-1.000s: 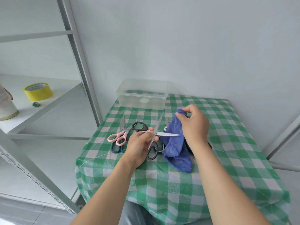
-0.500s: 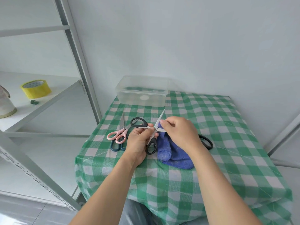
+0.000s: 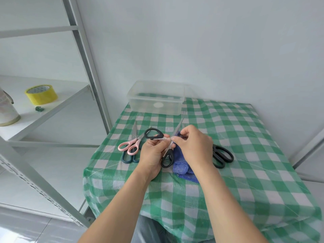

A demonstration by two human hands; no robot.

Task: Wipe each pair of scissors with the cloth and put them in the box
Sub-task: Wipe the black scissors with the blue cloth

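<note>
While the checked table point(image 3: 245, 137) carries the open clear box point(image 3: 140, 104) at its far edge, straight beyond both hands, the room between is free of obstacles. The blue cloth point(image 3: 180, 165) hangs from the right hand point(image 3: 194, 146), whose curled fingers pinch it onto one blade, apparently near the pivot. The left hand point(image 3: 152, 153) grips the spread black-handled scissors point(image 3: 169, 149) by the handles; the free blade points towards the box

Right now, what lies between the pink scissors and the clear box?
Nothing: only bare green-checked tablecloth separates the pink scissors from the box, per the head view.
</note>
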